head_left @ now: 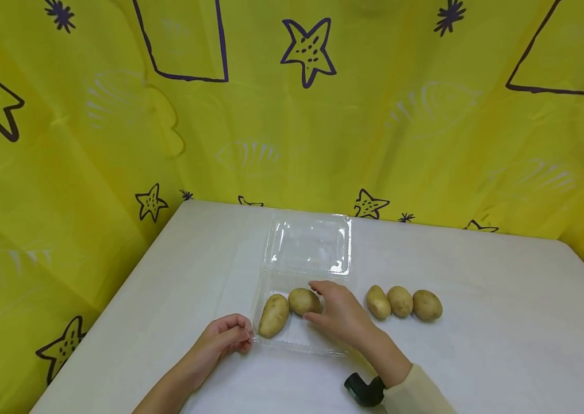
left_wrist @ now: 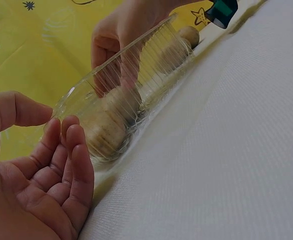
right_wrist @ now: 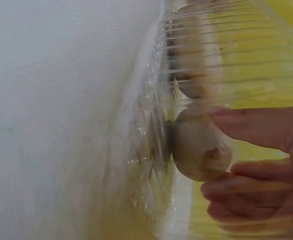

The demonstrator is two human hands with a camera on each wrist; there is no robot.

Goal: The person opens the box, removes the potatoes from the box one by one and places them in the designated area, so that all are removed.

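Note:
A clear plastic clamshell box [head_left: 302, 344] lies unfolded on the table, its lid [head_left: 308, 244] laid back at the far side. Inside the near half are two potatoes: a long one [head_left: 273, 315] at the left and a rounder one [head_left: 303, 301] beside it. My left hand [head_left: 227, 336] pinches the box's near left corner between thumb and fingers. Reaching into the box from the right, my right hand [head_left: 341, 313] has thumb and fingers around the rounder potato. In the right wrist view this potato [right_wrist: 199, 145] sits between thumb and fingertips, seen partly through the ribbed wall.
Right of the box, three more potatoes [head_left: 400, 302] lie in a row on the white tabletop [head_left: 499, 345]. A dark object [head_left: 364, 390] is by the right wrist. Yellow patterned cloth [head_left: 250, 115] hangs behind and at the left of the table.

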